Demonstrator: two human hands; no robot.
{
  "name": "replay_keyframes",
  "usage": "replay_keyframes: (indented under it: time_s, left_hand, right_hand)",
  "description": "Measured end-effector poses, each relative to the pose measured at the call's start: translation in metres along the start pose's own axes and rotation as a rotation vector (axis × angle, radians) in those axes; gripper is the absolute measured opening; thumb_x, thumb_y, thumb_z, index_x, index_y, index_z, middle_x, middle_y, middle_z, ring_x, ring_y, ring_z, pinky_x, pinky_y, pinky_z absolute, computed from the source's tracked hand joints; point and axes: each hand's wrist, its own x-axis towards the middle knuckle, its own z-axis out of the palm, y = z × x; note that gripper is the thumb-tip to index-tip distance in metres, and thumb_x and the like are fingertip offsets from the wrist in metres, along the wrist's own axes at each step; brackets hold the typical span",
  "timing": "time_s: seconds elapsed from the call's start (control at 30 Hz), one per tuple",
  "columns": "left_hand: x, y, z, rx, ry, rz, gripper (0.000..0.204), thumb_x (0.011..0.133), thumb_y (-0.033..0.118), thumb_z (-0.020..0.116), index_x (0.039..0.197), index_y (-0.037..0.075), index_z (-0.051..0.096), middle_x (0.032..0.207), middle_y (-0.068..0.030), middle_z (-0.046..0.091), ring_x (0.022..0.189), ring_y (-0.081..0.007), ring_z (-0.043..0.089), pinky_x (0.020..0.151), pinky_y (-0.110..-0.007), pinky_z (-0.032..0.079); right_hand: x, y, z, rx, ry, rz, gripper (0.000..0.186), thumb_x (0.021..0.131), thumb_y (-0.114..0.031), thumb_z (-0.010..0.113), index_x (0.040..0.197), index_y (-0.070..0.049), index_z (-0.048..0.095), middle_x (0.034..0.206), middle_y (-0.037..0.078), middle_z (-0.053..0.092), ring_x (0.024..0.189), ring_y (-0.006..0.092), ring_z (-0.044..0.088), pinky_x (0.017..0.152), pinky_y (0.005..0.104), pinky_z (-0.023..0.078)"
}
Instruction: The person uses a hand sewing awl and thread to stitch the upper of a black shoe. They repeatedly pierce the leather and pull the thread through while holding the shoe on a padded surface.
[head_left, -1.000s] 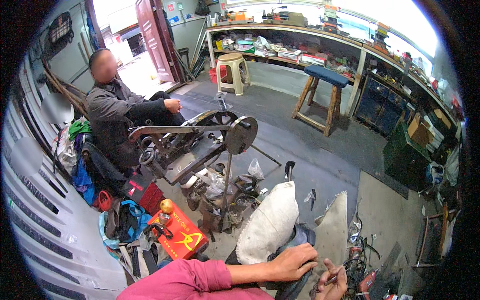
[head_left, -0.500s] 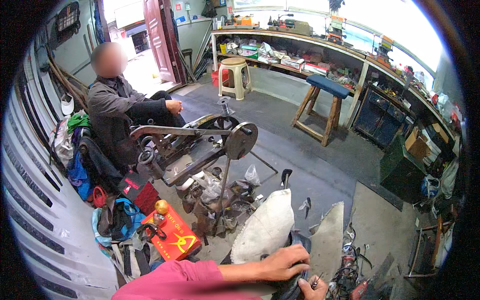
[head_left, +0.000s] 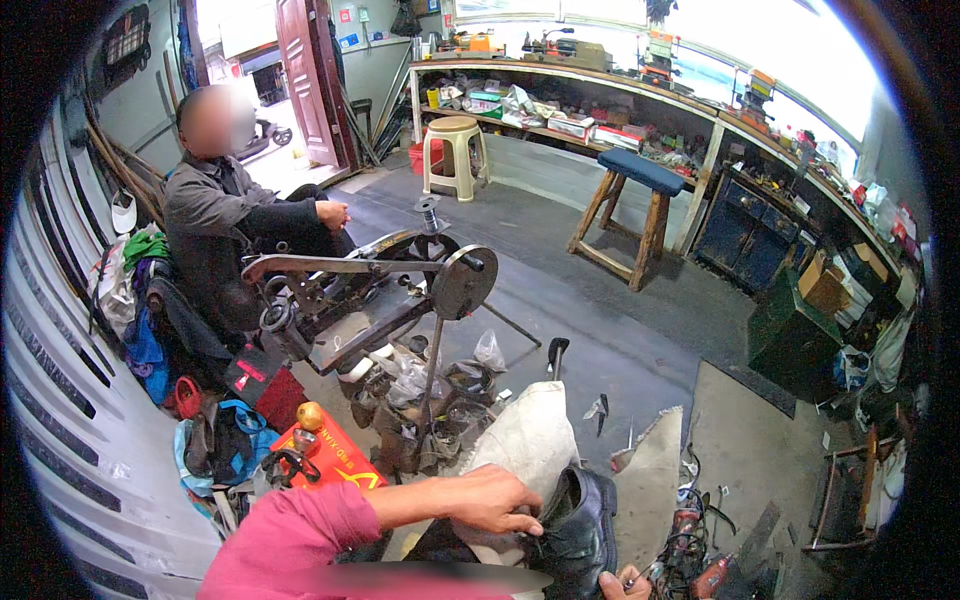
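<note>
A black leather shoe is in front of me at the lower middle, its opening facing up and away. My left hand reaches across from the left with fingers pinched together at the shoe's laced side; whatever is between them is too small to make out. At the bottom edge, by the shoe's sole, my right hand is closed round a small thin tool, mostly cut off by the frame. A whitish cloth is spread beneath and beyond the shoe, with another pale piece to its right.
A hand-cranked sewing machine stands ahead-left, beside a seated person. Scraps and bags lie below it. A red box is near my left arm. Tools and cables lie at right. Stools and a workbench stand farther back.
My left hand has drawn back leftward off the top of the shoe to its side, uncovering more of it. My right hand is lower, nearer the frame's edge. The view has shifted slightly.
</note>
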Motion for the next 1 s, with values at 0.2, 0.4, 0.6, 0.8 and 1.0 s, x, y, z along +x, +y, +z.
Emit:
replay_keyframes:
  time_s: [0.2, 0.4, 0.6, 0.8, 1.0]
  left_hand:
    - [0.012, -0.033, -0.025, -0.259, 0.265, 0.012, 0.033, 0.093, 0.031, 0.055, 0.079, 0.002, 0.056, 0.084, -0.0135, 0.063, 0.079, -0.0312, 0.064, 0.071, -0.043, 0.049]
    - [0.045, -0.014, -0.016, -1.610, 0.371, 0.131, 0.034, 0.099, 0.039, 0.050, 0.084, 0.009, 0.055, 0.081, -0.0060, 0.064, 0.076, -0.0208, 0.068, 0.076, -0.036, 0.056]
    - [0.067, -0.016, 0.003, -1.727, 0.519, 0.112, 0.031, 0.097, 0.034, 0.054, 0.075, 0.014, 0.045, 0.059, 0.0058, 0.033, 0.044, -0.0075, 0.030, 0.043, -0.029, 0.041]
    - [0.054, -0.036, -0.012, -1.570, 0.824, -0.184, 0.020, 0.091, 0.022, 0.056, 0.074, 0.013, 0.049, 0.057, 0.0036, 0.039, 0.044, -0.0109, 0.039, 0.041, -0.027, 0.033]
    - [0.025, -0.100, -0.045, -1.773, 1.070, -0.064, 0.022, 0.096, 0.025, 0.052, 0.078, 0.013, 0.049, 0.060, 0.0034, 0.040, 0.044, -0.0092, 0.032, 0.041, -0.025, 0.027]
  right_hand:
    - [-0.003, 0.006, 0.002, -0.019, 0.006, -0.065, 0.038, 0.088, -0.009, 0.066, 0.068, -0.010, 0.034, 0.067, -0.006, 0.025, 0.062, 0.0074, 0.025, 0.056, 0.0280, 0.023]
    - [-0.001, 0.010, 0.006, -0.140, 0.022, -0.096, 0.037, 0.087, -0.013, 0.068, 0.067, -0.007, 0.038, 0.068, -0.004, 0.028, 0.065, 0.0082, 0.027, 0.056, 0.0284, 0.024]
    - [0.002, 0.011, 0.003, -0.118, 0.007, -0.083, 0.038, 0.086, -0.013, 0.070, 0.067, -0.008, 0.038, 0.066, -0.006, 0.028, 0.062, 0.0073, 0.026, 0.054, 0.0274, 0.024]
    - [0.007, 0.011, -0.005, -0.452, 0.012, -0.189, 0.041, 0.082, -0.016, 0.076, 0.064, -0.009, 0.039, 0.063, -0.005, 0.027, 0.059, 0.0074, 0.026, 0.052, 0.0281, 0.026]
    - [0.004, 0.012, 0.004, -0.390, 0.027, -0.165, 0.042, 0.081, -0.017, 0.077, 0.063, -0.008, 0.040, 0.062, -0.005, 0.029, 0.059, 0.0085, 0.028, 0.052, 0.0296, 0.027]
